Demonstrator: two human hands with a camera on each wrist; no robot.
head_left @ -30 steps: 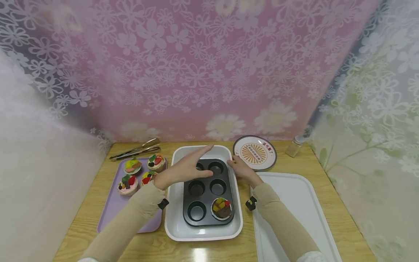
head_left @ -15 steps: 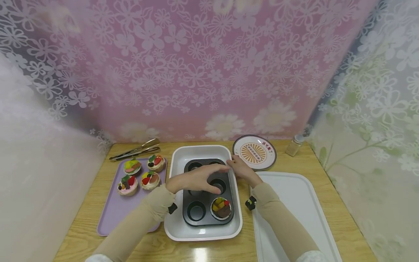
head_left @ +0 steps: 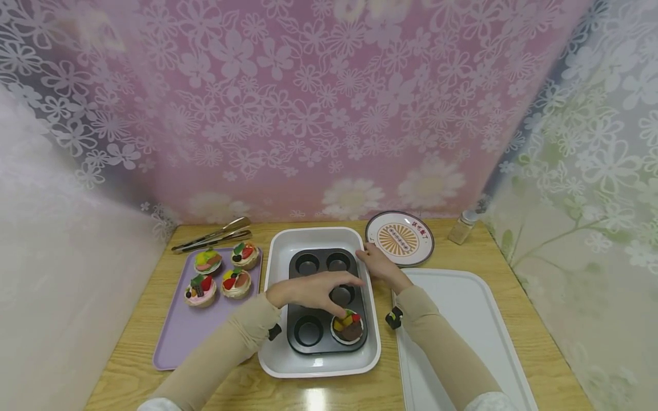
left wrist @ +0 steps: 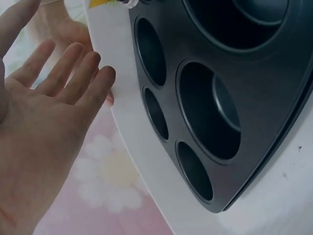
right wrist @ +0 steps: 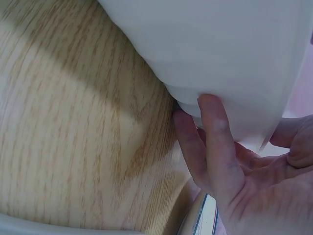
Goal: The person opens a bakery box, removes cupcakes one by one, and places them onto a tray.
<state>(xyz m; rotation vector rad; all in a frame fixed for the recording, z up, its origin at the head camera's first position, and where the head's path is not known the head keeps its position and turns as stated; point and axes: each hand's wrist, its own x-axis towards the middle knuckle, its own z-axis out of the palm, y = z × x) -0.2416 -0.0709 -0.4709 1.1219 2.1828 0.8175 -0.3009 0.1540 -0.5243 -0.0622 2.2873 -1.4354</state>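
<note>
A white deep tray [head_left: 272,362] holds a black muffin pan [head_left: 326,338]. In the pan's near right cup sits a fruit-topped tart [head_left: 347,332] with yellow, red and brown pieces. Over the pan my left hand [head_left: 313,290] hovers with fingers spread and nothing in it; its thumb overlaps the tart's far edge in the head view. The left wrist view shows the same palm [left wrist: 46,115] beside bare dark cups. My right hand [head_left: 382,269] grips the tray's right rim, its fingers [right wrist: 217,142] against the outer wall and the thumb over the edge.
On the left, a purple tray [head_left: 180,334] bears several fruit tarts [head_left: 236,283], with metal tongs [head_left: 218,235] behind it. A round patterned plate [head_left: 424,251] and a small glass jar [head_left: 462,227] stand back right. A flat white tray [head_left: 462,319] lies under the right forearm.
My left hand has moved right and toward me over the muffin pan, its thumb reaching the tart. The right hand stays at the tray's rim.
</note>
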